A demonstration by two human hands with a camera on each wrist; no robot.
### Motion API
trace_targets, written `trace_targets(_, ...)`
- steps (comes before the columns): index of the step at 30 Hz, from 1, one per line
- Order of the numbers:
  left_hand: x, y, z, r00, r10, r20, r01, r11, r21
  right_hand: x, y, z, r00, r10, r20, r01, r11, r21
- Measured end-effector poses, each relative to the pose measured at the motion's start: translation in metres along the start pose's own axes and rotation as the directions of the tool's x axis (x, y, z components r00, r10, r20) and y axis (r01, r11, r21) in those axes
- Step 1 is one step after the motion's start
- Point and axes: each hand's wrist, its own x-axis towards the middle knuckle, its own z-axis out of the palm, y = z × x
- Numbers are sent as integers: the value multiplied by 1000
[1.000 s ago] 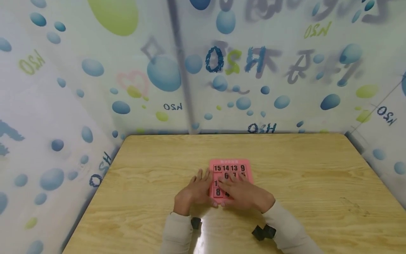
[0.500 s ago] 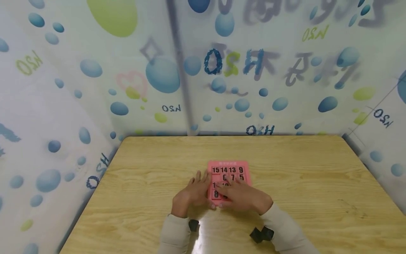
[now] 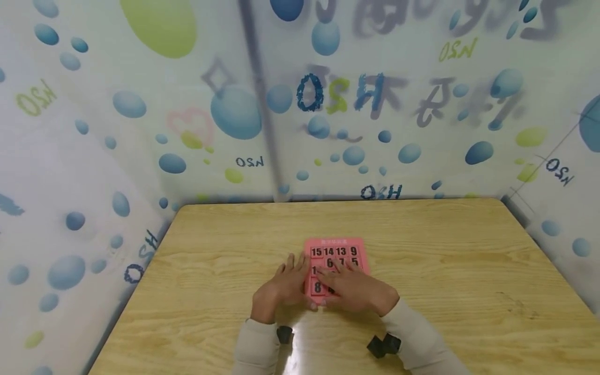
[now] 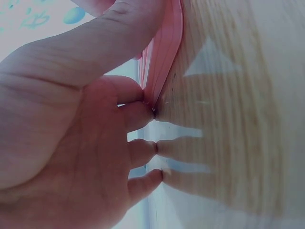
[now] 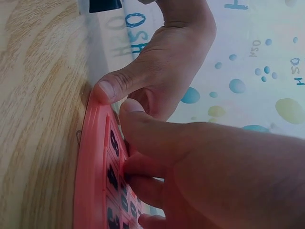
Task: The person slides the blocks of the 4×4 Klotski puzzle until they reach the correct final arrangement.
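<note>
Fingers of the right hand (image 3: 358,290), in the head view, reach loosely extended over the pink rectangular plastic number puzzle (image 3: 329,256), flat opposite the far edge's middle on the pale wood-grain table (image 3: 225,250). Left wrist view: the left hand (image 4: 95,133), fingers spread and gripping nothing, borders the puzzle's side, likely bracing it. Right wrist view: right fingertips touch the black-numbered tiles (image 5: 112,176), presumably for control, without visible pinch.

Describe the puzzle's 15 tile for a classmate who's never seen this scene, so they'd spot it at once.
Start at the wood-grain table, where a pink sliding number puzzle lies partly under the person's right hand. Follow the puzzle's top row, which reads 15, 14, 13, 9. The 15 tile sits at the left end; its number sets it apart from the 14 tile beside it.
</note>
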Motion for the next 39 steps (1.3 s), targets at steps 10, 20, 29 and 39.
trace_targets(10,1,-1,0,1000,6,7,-6,1000,0,5,4,2,999,-13,-48,14,1000,21)
trace_targets(20,2,1,-2,1000,6,19,-6,1000,-7,8,6,5,997,15,-71,-14,1000,11)
trace_targets(29,2,0,1,1000,-12,26,12,1000,-5,10,8,9,996,6,-84,-6,1000,0)
trace_targets(39,4,0,1,999,-19,30,19,1000,0,11,10,8,996,2,-93,-1,1000,14)
